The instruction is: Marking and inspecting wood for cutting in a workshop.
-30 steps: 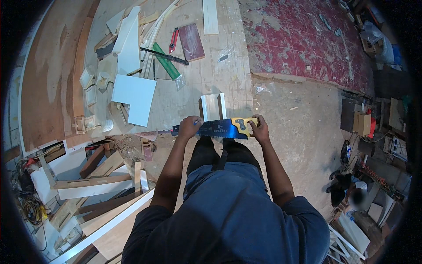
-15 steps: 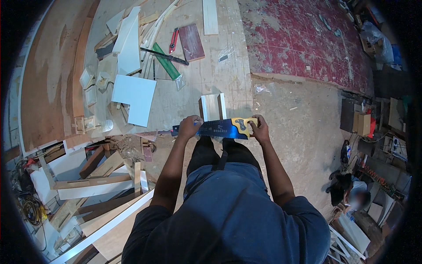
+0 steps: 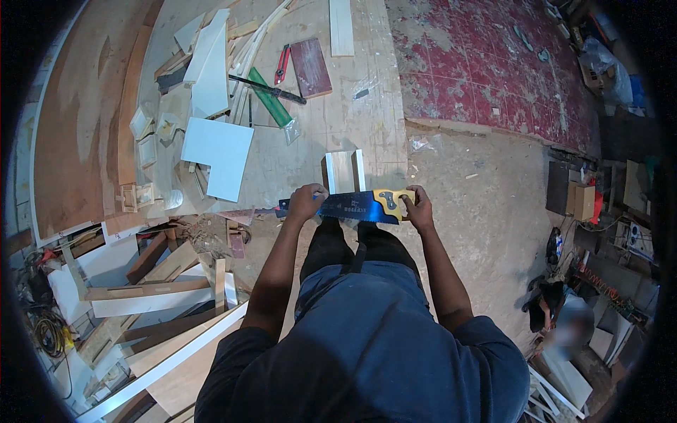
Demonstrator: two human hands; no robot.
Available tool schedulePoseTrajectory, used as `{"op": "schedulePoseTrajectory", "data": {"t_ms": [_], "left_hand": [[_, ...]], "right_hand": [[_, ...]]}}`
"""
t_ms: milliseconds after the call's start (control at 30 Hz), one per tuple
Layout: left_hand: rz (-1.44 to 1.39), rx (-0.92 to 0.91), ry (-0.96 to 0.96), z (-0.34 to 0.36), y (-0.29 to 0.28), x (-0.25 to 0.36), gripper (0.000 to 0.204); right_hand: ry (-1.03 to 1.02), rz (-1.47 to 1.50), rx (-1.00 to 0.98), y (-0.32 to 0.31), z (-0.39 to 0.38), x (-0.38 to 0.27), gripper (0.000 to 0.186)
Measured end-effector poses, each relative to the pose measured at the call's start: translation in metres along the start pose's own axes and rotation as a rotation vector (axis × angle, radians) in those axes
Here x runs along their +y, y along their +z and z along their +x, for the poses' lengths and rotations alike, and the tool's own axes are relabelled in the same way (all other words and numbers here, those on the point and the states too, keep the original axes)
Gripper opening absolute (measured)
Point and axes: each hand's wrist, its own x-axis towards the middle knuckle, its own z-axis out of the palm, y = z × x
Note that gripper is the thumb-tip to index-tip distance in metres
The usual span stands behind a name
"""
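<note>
A hand saw [image 3: 356, 206] with a dark blue blade and yellow-black handle lies crosswise in front of me, teeth facing my body. My left hand [image 3: 307, 201] grips the blade toward its far left end. My right hand [image 3: 417, 208] is closed round the handle. Just beyond the blade, a channel-shaped wooden piece [image 3: 342, 169] with white edges sits at the bench's near edge, partly hidden by the saw. Farther back on the plywood bench [image 3: 377, 127] lie a red utility knife [image 3: 282, 65], a long black tool [image 3: 285, 94], a green strip [image 3: 269, 102] and a maroon board [image 3: 312, 67].
White offcuts [image 3: 215, 162] clutter the bench's left side. A timber pile [image 3: 151, 289] lies at lower left. A worn red floor [image 3: 486, 63] spans upper right. Boxes [image 3: 583, 202] line the right side, and another person [image 3: 564, 324] is low at lower right.
The scene has shifted very slightly rightward in the view. The person at lower right has moved a little lower. My grip on the saw looks the same.
</note>
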Motion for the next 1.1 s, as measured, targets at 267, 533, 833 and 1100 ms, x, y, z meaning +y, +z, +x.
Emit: {"op": "schedulePoseTrajectory", "data": {"t_ms": [267, 533, 833, 1100], "left_hand": [[0.011, -0.012, -0.024, -0.001, -0.003, 0.002, 0.019], [0.024, -0.012, -0.009, -0.001, -0.003, 0.005, 0.019], [0.007, -0.03, 0.01, -0.002, -0.005, 0.005, 0.02], [0.014, -0.029, 0.018, -0.001, -0.005, 0.006, 0.02]], "right_hand": [[0.041, -0.018, -0.002, 0.002, 0.0, 0.002, 0.026], [0.092, 0.026, -0.022, 0.0, -0.002, -0.005, 0.025], [0.141, 0.037, -0.01, 0.0, -0.001, -0.002, 0.028], [0.102, 0.018, -0.001, -0.001, -0.003, -0.003, 0.028]]}}
